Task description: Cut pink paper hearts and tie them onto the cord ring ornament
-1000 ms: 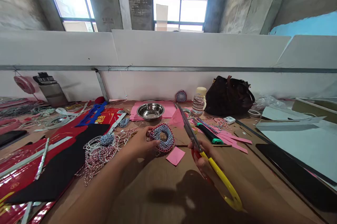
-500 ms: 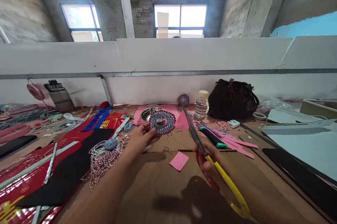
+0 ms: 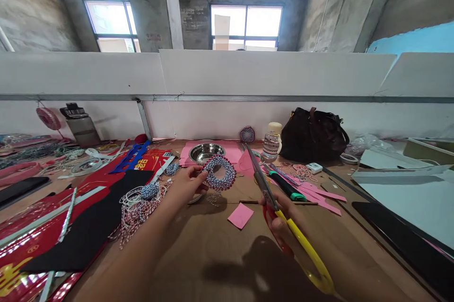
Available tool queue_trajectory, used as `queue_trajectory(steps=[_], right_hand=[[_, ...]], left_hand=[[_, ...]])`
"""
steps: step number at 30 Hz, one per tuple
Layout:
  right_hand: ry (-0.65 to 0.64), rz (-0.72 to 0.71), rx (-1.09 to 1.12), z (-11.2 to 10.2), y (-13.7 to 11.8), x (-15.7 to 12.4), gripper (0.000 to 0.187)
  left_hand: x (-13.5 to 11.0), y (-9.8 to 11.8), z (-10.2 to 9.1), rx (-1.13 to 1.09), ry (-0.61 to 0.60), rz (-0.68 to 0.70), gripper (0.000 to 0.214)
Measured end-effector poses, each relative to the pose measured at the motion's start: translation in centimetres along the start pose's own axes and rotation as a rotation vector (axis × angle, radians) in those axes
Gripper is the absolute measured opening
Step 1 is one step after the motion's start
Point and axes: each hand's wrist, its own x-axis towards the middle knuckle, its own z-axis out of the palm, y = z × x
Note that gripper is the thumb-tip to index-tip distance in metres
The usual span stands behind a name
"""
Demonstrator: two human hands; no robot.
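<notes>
My left hand (image 3: 186, 185) pinches the edge of a ring wound from blue, white and red twine (image 3: 220, 172) and holds it upright above the brown table (image 3: 213, 254). My right hand (image 3: 280, 221) is closed round the yellow and red handles of large scissors (image 3: 283, 219), whose closed blades point up and away to the right of the ring. A small pink paper square (image 3: 240, 215) lies on the table between my hands. Loose twine and a small twine ball (image 3: 142, 200) lie left of my left hand.
A steel bowl (image 3: 206, 152) on pink paper, a small bottle (image 3: 272, 141) and a dark bag (image 3: 312, 134) stand at the back. Red and black sheets (image 3: 53, 226) cover the left. Pink strips and a green-tipped marker (image 3: 285, 185) lie right, beside grey boards (image 3: 400, 188).
My left hand lifted the twine ring off the table and held it up, then lowered it slightly. The right hand with the scissors has hardly moved.
</notes>
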Motion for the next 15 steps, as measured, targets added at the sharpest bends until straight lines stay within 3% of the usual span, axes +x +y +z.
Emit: queue_trajectory(steps=[5,10,15], right_hand=[[-0.016,0.000,0.019,-0.2,-0.3,-0.3,0.052],[-0.035,0.011,-0.008,-0.1,-0.9,-0.5,0.028],[-0.045,0.023,-0.076,-0.4,-1.4,-0.5,0.030]], left_hand=[[0.1,-1.3,0.8,0.144,-0.018,-0.070,0.025],[-0.3,-0.1,0.5,0.264,0.075,0.108,0.029],[-3.1,2.0,2.4,0.184,-0.074,0.223,0.054]])
